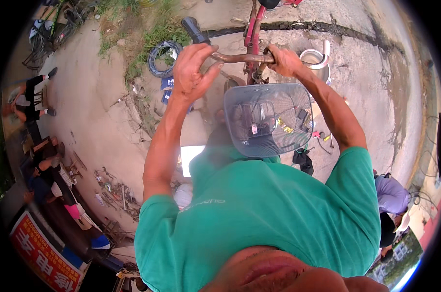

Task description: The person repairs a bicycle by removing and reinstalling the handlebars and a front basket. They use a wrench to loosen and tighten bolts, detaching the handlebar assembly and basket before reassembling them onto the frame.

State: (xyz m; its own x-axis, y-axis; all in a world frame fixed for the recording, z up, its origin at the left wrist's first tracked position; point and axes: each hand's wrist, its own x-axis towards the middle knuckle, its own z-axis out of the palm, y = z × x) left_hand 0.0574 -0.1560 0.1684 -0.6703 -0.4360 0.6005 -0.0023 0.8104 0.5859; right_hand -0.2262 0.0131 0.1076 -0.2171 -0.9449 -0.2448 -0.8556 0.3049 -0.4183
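Note:
A bicycle handlebar (242, 58) with a worn brown bar crosses in front of me. Its left end carries a black grip (195, 30); the right end curves up, pale and bare. My right hand (284, 62) is closed round the bar just right of the stem. At the bar's left bend, my left hand (192, 73) is open, thumb and fingers apart, with its fingertips by the bar; contact is hard to tell. A grey wire mesh basket (266, 88) sits below the bar, nearest my body. Beyond it runs the red bicycle frame (250, 36).
Black tyres (152, 61) lie on the concrete at the left, near grass. A pale bucket (328, 73) stands behind the bar's right end. Loose parts (121, 194) litter the ground at left. People sit far left; a person in purple (391, 193) is at right.

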